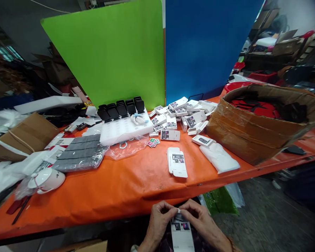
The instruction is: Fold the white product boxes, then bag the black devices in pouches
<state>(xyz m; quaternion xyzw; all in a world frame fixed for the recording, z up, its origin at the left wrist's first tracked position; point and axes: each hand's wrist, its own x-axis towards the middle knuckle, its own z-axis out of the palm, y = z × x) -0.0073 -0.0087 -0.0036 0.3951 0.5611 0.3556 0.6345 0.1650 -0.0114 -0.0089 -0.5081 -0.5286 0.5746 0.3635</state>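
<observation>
Just off the table's front edge, a white printed box [182, 238] stands between my two hands, its upper end toward the table. My left hand [160, 220] pinches the left side of its top end with thumb and forefinger. On the other side, my right hand [199, 220] has its thumb and fingertips closed on the same end, at a small white flap. Fingertips of both hands nearly meet there. Closest on the table lie flattened white cartons [177, 162], stacked and printed with small pictures.
A heap of white boxes [185, 112] lies behind, beside a white foam tray [126, 131] bearing black stands [120, 108]. At right stands a brown carton [233, 133]; white foam sleeves [220, 157] lie before it. A white mug [48, 179] and grey packet [80, 152] are left.
</observation>
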